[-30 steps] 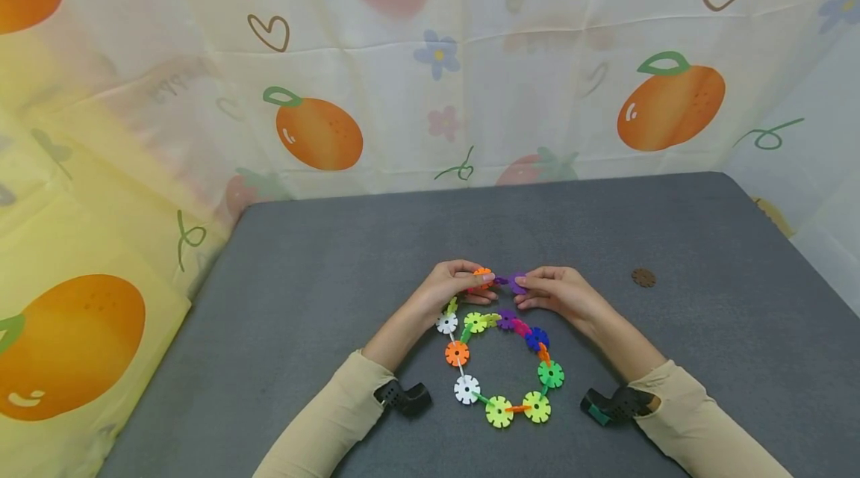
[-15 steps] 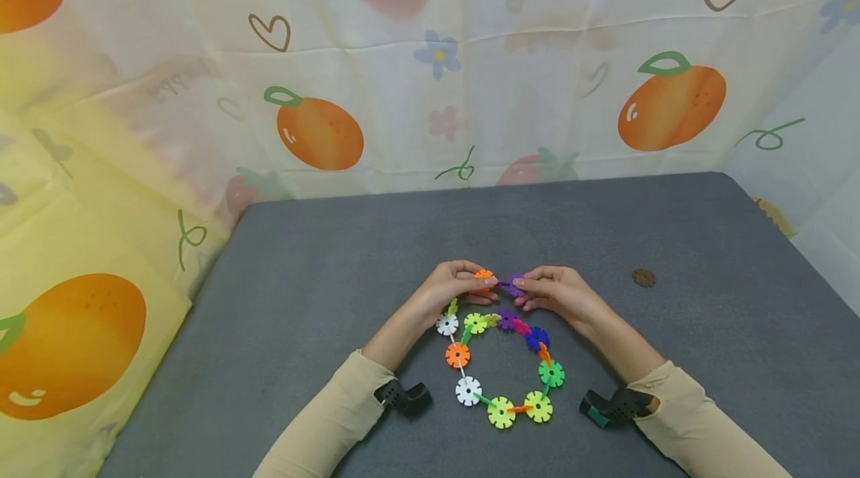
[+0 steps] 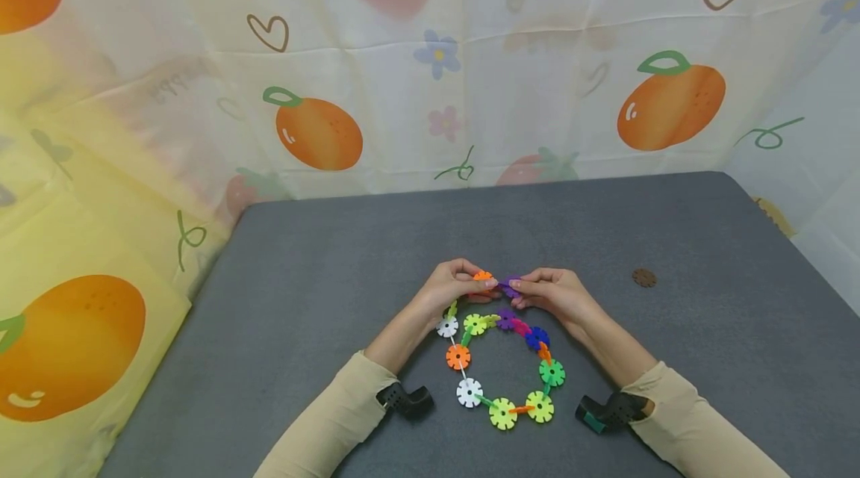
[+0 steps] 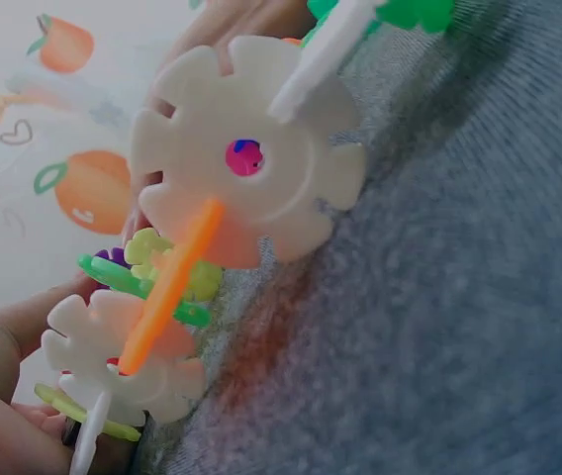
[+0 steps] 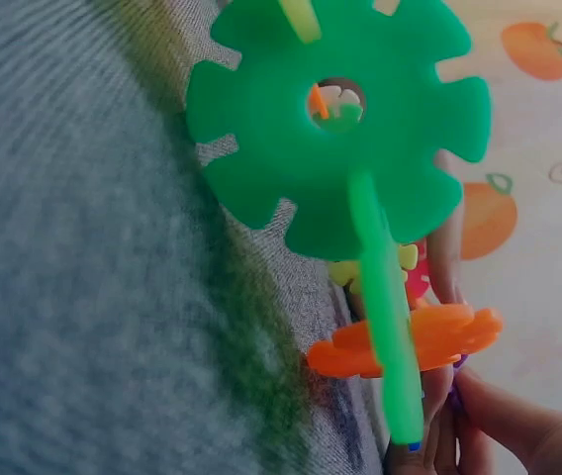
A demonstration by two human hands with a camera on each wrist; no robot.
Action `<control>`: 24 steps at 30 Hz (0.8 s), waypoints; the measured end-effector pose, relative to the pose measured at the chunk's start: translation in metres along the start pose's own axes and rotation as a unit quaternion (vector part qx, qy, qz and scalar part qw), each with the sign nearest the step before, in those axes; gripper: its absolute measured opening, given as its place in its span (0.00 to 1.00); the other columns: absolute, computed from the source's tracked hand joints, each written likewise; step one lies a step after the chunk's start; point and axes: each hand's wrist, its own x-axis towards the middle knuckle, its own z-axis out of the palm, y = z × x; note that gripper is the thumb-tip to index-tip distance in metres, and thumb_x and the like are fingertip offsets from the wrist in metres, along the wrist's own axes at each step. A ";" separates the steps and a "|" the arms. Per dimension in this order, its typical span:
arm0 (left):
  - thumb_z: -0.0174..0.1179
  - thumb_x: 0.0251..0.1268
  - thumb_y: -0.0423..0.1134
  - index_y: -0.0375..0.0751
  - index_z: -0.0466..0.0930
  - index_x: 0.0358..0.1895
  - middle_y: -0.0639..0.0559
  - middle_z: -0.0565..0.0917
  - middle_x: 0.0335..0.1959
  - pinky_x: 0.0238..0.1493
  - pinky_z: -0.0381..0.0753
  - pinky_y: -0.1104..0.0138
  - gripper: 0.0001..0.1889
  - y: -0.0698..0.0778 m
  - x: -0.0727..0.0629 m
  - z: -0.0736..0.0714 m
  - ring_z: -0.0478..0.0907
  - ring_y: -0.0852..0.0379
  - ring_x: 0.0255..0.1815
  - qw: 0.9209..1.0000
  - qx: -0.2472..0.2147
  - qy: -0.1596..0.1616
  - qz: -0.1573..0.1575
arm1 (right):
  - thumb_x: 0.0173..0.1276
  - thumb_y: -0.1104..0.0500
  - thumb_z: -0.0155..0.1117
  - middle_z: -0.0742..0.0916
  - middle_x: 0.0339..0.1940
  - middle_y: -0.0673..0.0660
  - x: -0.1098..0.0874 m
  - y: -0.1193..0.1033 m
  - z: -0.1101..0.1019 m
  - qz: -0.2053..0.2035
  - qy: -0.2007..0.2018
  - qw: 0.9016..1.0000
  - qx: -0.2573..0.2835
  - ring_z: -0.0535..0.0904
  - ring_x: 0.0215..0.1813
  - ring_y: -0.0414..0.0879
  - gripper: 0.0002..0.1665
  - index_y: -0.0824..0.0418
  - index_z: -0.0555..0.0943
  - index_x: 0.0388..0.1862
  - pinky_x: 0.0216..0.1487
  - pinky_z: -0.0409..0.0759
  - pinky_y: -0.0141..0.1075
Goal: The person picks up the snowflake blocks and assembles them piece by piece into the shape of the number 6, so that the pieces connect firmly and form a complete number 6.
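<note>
In the head view my left hand pinches an orange snowflake disc between thumb and fingers. Facing it, my right hand pinches a purple snowflake disc. A thin purple edge bridges the two thumbs; whether the slots are interlocked cannot be told. Below the hands lies a loop of linked discs, with a white disc at left and a green disc at right. A short branch with another white disc runs up to the left hand. Close to the right wrist camera is the green disc.
A single brown disc lies on the grey table, right of the hands. Black wrist cameras hang near the table, the left one and the right one. A fruit-print cloth stands behind the table.
My right hand has shifted slightly left, bringing the purple disc up against the purple piece at my left thumb. The loop has slid down slightly toward the front.
</note>
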 end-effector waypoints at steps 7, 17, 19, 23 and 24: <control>0.67 0.61 0.38 0.37 0.77 0.51 0.43 0.90 0.38 0.43 0.88 0.63 0.17 0.002 -0.001 -0.001 0.88 0.56 0.34 1.000 -0.012 -0.014 -0.006 | 0.69 0.60 0.64 0.89 0.31 0.49 -0.001 -0.004 0.000 -0.013 -0.014 1.000 -0.014 0.86 0.33 0.40 0.08 0.64 0.80 0.39 0.41 0.87 0.33; 0.68 0.61 0.44 0.43 0.83 0.51 0.41 0.89 0.41 0.40 0.89 0.61 0.16 0.003 -0.004 -0.003 0.88 0.54 0.31 0.998 0.012 -0.051 0.019 | 0.72 0.51 0.61 0.87 0.42 0.56 -0.002 -0.022 -0.030 -0.032 -0.046 0.993 -0.105 0.86 0.41 0.43 0.30 0.75 0.74 0.60 0.45 0.87 0.39; 0.69 0.59 0.44 0.44 0.84 0.50 0.41 0.89 0.41 0.39 0.89 0.61 0.17 0.003 -0.004 -0.003 0.88 0.55 0.30 0.998 0.018 -0.052 0.020 | 0.72 0.51 0.61 0.87 0.43 0.59 -0.004 -0.028 -0.042 -0.039 -0.041 0.991 -0.119 0.86 0.42 0.43 0.31 0.76 0.73 0.61 0.46 0.87 0.39; 0.70 0.59 0.45 0.44 0.84 0.50 0.42 0.89 0.41 0.38 0.89 0.62 0.17 0.003 -0.005 -0.004 0.88 0.55 0.29 0.998 0.025 -0.059 0.026 | 0.73 0.51 0.60 0.88 0.46 0.59 -0.009 -0.040 -0.072 -0.049 -0.026 0.987 -0.151 0.86 0.44 0.41 0.32 0.77 0.71 0.62 0.49 0.86 0.38; 0.69 0.59 0.44 0.44 0.85 0.51 0.42 0.89 0.41 0.38 0.89 0.61 0.17 0.003 -0.005 -0.005 0.87 0.55 0.29 0.998 0.024 -0.060 0.028 | 0.73 0.50 0.59 0.88 0.46 0.57 -0.010 -0.042 -0.080 -0.051 -0.023 0.986 -0.156 0.86 0.44 0.41 0.33 0.77 0.71 0.62 0.49 0.86 0.37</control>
